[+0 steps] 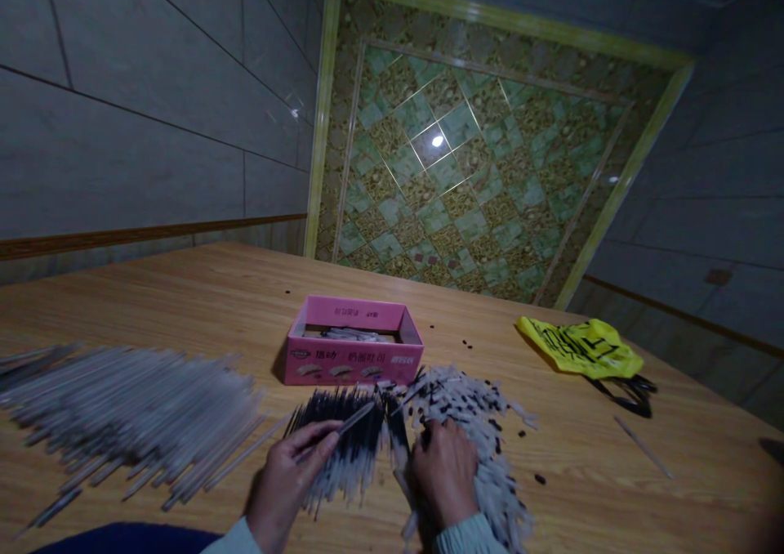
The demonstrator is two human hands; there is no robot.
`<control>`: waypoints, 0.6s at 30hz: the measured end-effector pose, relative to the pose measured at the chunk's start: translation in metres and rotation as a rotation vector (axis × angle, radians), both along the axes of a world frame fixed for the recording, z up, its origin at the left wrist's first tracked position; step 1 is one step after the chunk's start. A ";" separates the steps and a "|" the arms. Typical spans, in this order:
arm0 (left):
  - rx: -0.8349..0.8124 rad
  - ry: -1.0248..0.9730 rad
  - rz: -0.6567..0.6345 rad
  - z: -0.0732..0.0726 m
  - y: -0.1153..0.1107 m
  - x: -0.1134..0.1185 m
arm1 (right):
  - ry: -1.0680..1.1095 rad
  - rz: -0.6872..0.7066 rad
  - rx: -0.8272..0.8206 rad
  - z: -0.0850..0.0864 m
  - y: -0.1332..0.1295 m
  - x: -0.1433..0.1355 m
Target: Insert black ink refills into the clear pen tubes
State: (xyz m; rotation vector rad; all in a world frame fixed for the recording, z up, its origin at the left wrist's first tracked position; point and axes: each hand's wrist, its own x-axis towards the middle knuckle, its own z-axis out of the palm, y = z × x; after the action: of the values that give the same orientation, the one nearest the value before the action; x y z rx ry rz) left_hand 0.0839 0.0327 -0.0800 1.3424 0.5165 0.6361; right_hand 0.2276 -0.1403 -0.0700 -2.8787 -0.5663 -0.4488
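Observation:
My left hand (pixel 294 471) pinches a thin clear tube (pixel 356 417) that points up and to the right, over a pile of dark-tipped sticks (pixel 349 448). To its right, my right hand (pixel 446 466) is closed at the left edge of a heap of small whitish and black pieces (pixel 490 431); its fingertips are hidden, and I cannot make out what they hold. Behind the stick pile stands an open pink box (pixel 355 366) with pale pieces inside. A wide pile of long clear tubes (pixel 135 415) lies at the left.
A yellow bag (pixel 579 348) with black lettering and dark straps lies on the wooden table (pixel 588 464) at the right. Near it is a single thin stick (pixel 644 448). Several small black pieces are scattered on the table. Tiled walls stand behind.

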 end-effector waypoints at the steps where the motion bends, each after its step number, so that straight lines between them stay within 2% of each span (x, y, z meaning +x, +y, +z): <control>1: 0.009 0.008 0.006 0.001 -0.001 0.000 | 0.004 0.012 0.022 0.000 -0.001 0.000; 3: -0.013 0.022 0.016 0.003 -0.002 0.000 | 0.024 0.057 0.141 0.000 -0.001 0.001; 4: -0.032 0.032 0.020 0.003 -0.003 0.000 | 0.052 0.102 0.257 0.000 0.000 0.002; 8: -0.063 0.051 0.007 0.002 -0.005 -0.001 | 0.348 0.403 0.952 -0.002 0.012 -0.002; 11: -0.039 0.046 -0.004 0.003 -0.006 -0.001 | 0.631 0.527 1.300 -0.005 0.024 -0.010; 14: -0.016 0.056 -0.002 0.003 -0.005 -0.002 | 0.814 0.528 1.465 -0.007 0.029 -0.017; 18: -0.019 0.058 -0.012 -0.002 -0.003 -0.002 | 0.840 0.518 1.494 -0.004 0.028 -0.019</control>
State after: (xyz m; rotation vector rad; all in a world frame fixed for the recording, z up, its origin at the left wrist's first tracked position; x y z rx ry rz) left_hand 0.0822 0.0293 -0.0816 1.3480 0.5599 0.5827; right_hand 0.2088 -0.1121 -0.0743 -1.2069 -0.4470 0.3345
